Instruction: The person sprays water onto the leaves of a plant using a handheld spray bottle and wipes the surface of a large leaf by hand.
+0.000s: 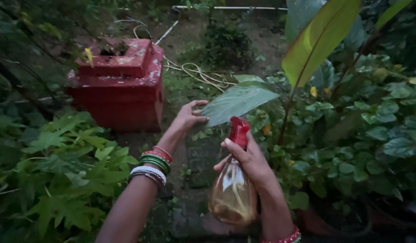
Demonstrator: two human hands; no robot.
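Here the amber spray bottle (233, 193) with its red trigger head (239, 131) sits clasped in the right hand (250, 162), nozzle just under the broad leaf (237, 102) whose edge the left hand (188, 117) pinches, above the dim path. A hard tug could tear that leaf, and in such low light the spray may well miss it

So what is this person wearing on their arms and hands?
Both forearms are bare, with no sleeves and no gloves. The left hand has a stack of thin round bangles on its wrist: red ones nearest the hand, then green, then white or silvery ones. The right hand has red bangles with a touch of green at the wrist, partly cut off by the picture's edge. No rings show.
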